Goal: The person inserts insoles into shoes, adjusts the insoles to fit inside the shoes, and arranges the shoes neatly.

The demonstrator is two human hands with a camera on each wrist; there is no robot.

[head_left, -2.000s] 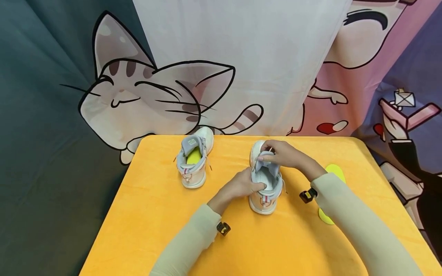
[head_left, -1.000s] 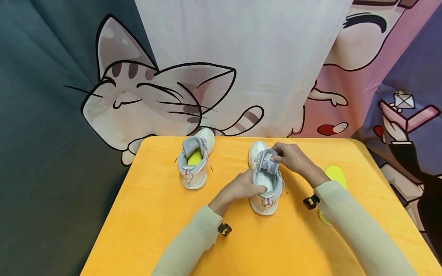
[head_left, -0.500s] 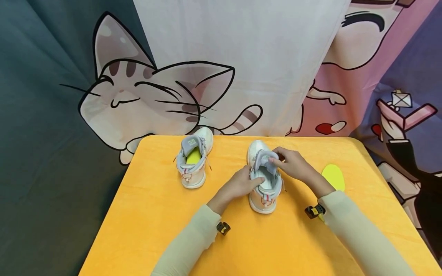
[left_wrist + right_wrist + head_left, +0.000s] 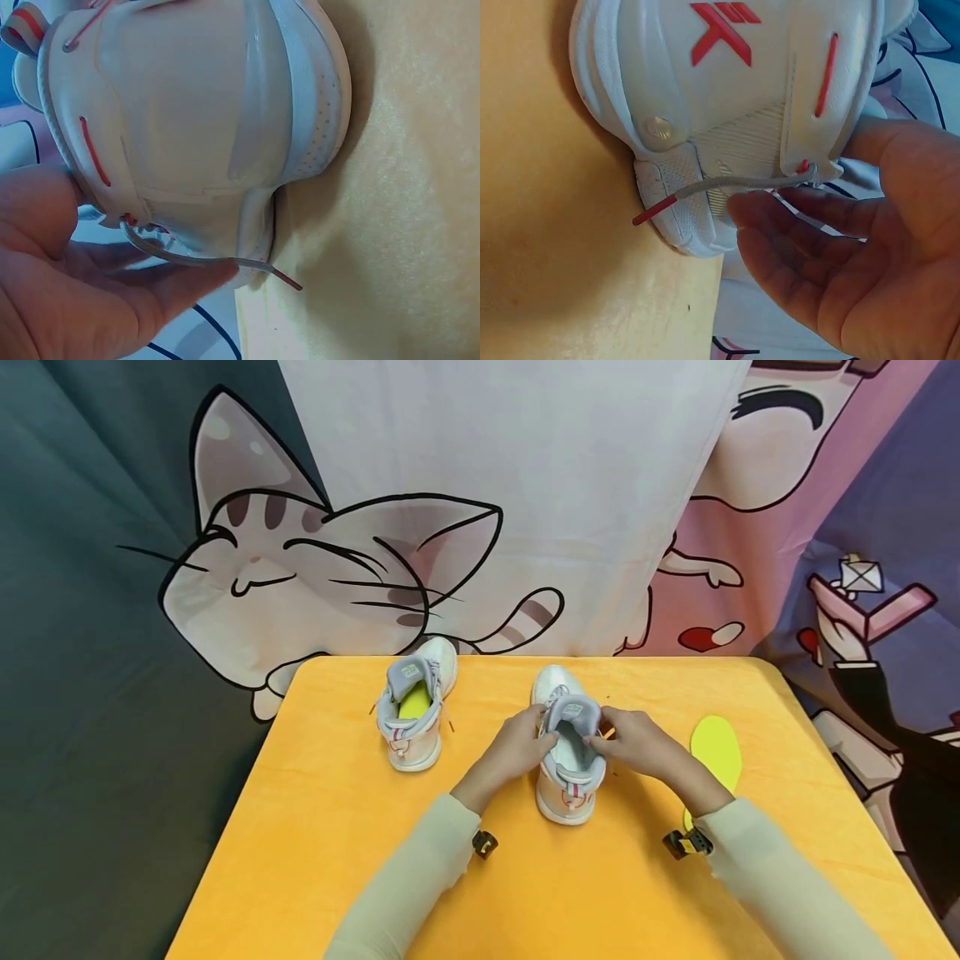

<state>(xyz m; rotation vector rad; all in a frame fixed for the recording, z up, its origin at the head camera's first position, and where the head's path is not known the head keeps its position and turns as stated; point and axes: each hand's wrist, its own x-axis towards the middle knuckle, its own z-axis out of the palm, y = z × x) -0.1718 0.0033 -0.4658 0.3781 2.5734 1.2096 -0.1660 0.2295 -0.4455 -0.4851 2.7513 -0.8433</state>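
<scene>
A white and pale pink sneaker [image 4: 566, 797] stands on the table, toe pointing away, its grey tongue [image 4: 576, 714] raised. My left hand [image 4: 513, 747] pinches the left side of its collar, thumb over the inside edge. On the opposite side, my right hand [image 4: 637, 745] grips the collar the same way. A grey lace [image 4: 180, 259] with a red tip hangs over my left fingers in the left wrist view. Another such lace [image 4: 735, 181] crosses the sneaker's side above my right fingers in the right wrist view. The shoe's pale inside shows between my thumbs.
A matching sneaker [image 4: 416, 747] stands to the left, with a yellow-green insole [image 4: 414, 700] inside it. A loose yellow-green insole [image 4: 716, 752] lies on the right, partly behind my right forearm. The yellow table [image 4: 337, 843] ends at a printed curtain [image 4: 585, 485].
My right hand has let go of the tongue and come down to the right side of the collar. My left hand has slid forward along the left side. The tongue stands up between them.
</scene>
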